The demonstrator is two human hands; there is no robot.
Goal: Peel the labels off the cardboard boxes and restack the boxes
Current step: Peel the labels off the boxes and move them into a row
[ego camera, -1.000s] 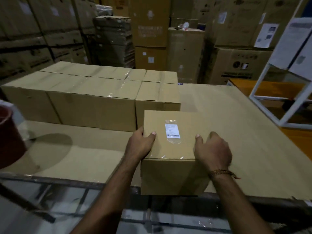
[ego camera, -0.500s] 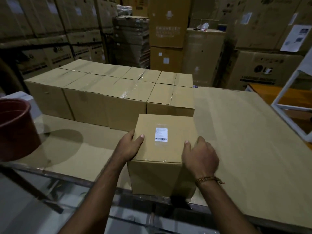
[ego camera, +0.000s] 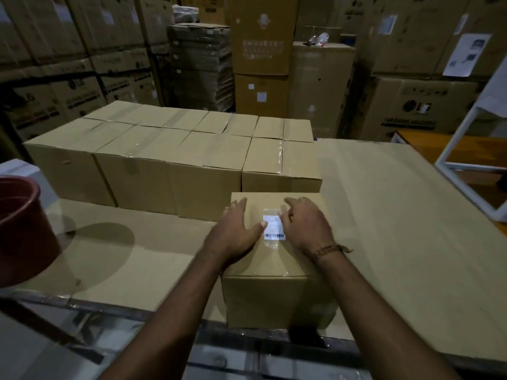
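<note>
LG logo legible on large carton (ego camera: 419,111), right of frame, and on cartons (ego camera: 79,89), left of frame. White barcode label (ego camera: 273,228) on near box (ego camera: 274,259), lower centre: print too small to read.

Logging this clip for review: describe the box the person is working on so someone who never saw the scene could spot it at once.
On the cardboard-covered table, a block of taped boxes sits at the back left. The single box stands alone in front of that block's right end, at the near edge, under the left hand and right hand. Only it shows a white barcode label on top.
</note>
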